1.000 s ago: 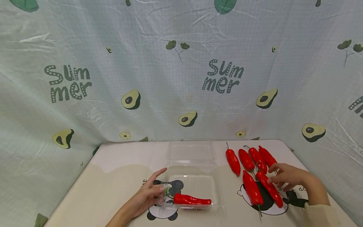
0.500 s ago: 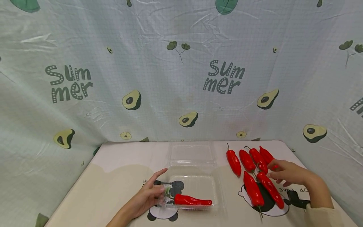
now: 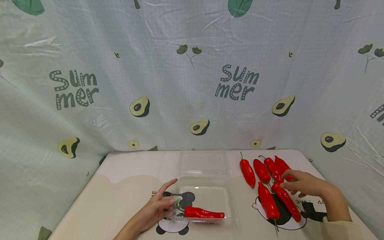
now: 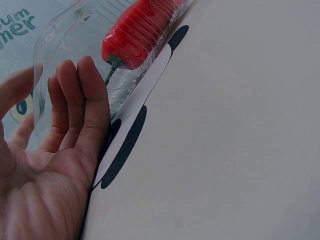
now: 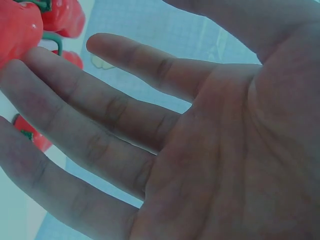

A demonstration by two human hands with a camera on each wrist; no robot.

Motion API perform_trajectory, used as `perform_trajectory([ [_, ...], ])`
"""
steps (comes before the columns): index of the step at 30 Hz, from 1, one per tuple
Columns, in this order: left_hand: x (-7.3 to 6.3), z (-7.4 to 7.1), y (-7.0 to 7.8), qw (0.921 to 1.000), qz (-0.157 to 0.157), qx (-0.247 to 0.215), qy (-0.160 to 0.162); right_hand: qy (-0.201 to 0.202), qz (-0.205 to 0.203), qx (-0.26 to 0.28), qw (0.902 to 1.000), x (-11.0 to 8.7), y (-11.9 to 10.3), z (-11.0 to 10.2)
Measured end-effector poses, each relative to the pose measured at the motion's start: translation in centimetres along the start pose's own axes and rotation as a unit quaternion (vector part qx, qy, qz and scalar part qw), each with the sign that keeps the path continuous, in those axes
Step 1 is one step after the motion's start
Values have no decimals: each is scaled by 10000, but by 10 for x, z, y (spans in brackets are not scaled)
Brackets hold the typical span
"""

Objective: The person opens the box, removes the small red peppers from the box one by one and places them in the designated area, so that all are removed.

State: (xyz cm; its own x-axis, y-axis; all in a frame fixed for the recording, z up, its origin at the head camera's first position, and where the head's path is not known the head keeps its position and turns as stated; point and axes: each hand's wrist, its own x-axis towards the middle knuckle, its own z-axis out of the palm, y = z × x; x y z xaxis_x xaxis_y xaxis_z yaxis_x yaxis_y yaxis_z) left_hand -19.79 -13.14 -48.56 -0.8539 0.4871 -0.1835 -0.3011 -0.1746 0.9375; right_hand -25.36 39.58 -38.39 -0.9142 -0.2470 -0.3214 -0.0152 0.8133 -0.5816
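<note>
A clear plastic clamshell box [image 3: 210, 196] lies with its lid folded back, away from me. Inside, along its near wall, rests a red pepper [image 3: 204, 212], whose green stem points left. My left hand [image 3: 153, 210] is at the box's left side, with fingers touching the outer wall [image 4: 82, 107] and one finger stretched forward. On the right, my right hand [image 3: 306, 184] hovers over a red pepper [image 3: 286, 201], fingers loosely bent and spread. Its fingertips [image 5: 12, 75] are close to the peppers; whether they touch one, I cannot tell.
Several more red peppers lie on the right of the table, among them one beside the box [image 3: 247, 172], one at the back [image 3: 282, 166] and one in front [image 3: 268, 201]. A printed cloth [image 3: 186, 83] rises behind the table [image 3: 120, 190] and along its sides.
My right hand has drawn slightly toward the back left over the peppers, its fingers more bent. My left hand and the pepper in the box stay in place.
</note>
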Motion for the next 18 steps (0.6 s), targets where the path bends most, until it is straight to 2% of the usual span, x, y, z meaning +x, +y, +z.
perform_trajectory([
  [18, 0, 0, -1, 10000, -8, 83, 38, -113, 94, -18, 9999, 1, 2, 3],
])
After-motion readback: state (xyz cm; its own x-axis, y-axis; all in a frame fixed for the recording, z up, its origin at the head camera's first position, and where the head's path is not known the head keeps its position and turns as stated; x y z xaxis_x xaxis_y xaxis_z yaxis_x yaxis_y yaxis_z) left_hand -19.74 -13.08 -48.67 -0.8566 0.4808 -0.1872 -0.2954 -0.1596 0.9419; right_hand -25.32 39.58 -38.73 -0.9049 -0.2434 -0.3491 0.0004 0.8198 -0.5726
